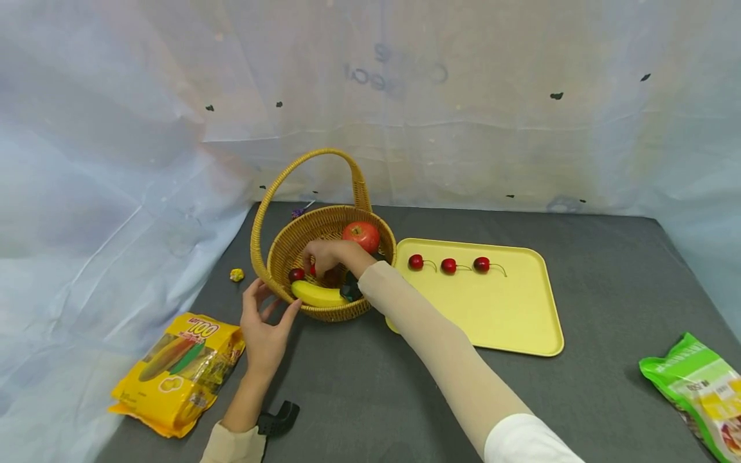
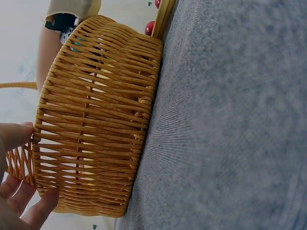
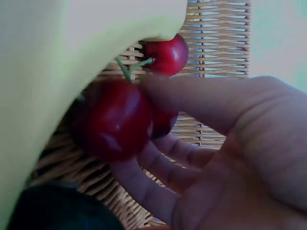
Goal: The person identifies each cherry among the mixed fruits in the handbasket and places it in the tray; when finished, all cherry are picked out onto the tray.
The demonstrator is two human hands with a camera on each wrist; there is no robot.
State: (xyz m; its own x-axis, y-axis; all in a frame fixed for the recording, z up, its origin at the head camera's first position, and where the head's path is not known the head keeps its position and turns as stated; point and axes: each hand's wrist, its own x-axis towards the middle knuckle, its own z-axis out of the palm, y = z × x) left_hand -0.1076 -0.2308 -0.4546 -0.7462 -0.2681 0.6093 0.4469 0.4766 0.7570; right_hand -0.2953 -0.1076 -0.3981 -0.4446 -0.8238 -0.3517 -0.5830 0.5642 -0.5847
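Note:
A wicker basket (image 1: 336, 314) with a tall handle stands left of centre, its opening tilted toward the front. My left hand (image 1: 267, 334) holds its left rim near the handle's foot, thumb and fingers against the weave (image 2: 91, 124). Inside the basket, my right hand (image 1: 325, 254) pinches a cherry (image 3: 117, 120) between thumb and fingers. Another cherry (image 3: 168, 55) lies just beyond the thumb, and one more is partly hidden behind the pinched one. A banana (image 1: 315, 296) lies along the basket's front, and a round red fruit (image 1: 360, 235) sits at its back right.
Right of the basket lies a yellow tray (image 1: 492, 315) with three stemmed cherries (image 1: 448, 266). A yellow snack bag (image 1: 173, 373) is at left, a green bag (image 1: 703, 392) at far right. A small yellow piece (image 1: 237, 275) and a purple item (image 1: 298, 213) lie near the basket.

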